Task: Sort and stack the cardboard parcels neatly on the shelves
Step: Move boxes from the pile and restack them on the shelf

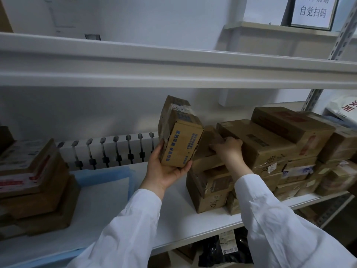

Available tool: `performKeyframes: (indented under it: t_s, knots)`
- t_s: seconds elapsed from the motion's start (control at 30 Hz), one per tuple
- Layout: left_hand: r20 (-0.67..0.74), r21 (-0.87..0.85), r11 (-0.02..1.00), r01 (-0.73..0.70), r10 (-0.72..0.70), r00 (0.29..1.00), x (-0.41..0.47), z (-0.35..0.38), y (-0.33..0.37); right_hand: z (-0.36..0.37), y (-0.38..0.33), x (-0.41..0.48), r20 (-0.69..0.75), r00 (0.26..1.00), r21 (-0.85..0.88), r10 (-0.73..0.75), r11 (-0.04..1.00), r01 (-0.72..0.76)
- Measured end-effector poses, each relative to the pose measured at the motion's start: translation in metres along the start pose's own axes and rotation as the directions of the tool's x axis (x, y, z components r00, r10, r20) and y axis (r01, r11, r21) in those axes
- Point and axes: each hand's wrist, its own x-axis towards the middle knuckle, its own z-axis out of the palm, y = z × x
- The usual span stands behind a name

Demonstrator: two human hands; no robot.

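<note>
Printed box [180, 140], centre frame, held clear of the shelf [173, 219]. Left hand [166, 171] cups its near lower end, fingers wrapped round. Long axis near upright, top leaning away toward upper left, blue-lettered face to camera. Just right of it is the right hand [228, 149], fingers curled over the edge of a brown parcel [207, 140] topping the right-hand stack [270, 144]. Likely slot lies right of the box, beside that hand. Second stack [34, 180] lower left, well apart.

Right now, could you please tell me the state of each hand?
Left hand: holding a blue-printed box, lifted off the shelf.
Right hand: fingers curled over a small parcel on the stack.
</note>
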Motion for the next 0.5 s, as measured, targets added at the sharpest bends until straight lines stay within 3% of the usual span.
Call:
performKeyframes:
  t_s: [0.23,0.5]
  knots:
    - [0.014,-0.079,0.994,-0.069,0.07,0.997,-0.009,-0.009,0.009,-0.005,-0.012,-0.01,0.062,0.997,0.422,-0.048,0.907,0.018]
    - [-0.073,0.013,0.989,-0.145,0.145,0.987,-0.028,-0.038,0.04,0.027,-0.027,-0.021,0.064,0.998,0.6,0.003,0.799,-0.041]
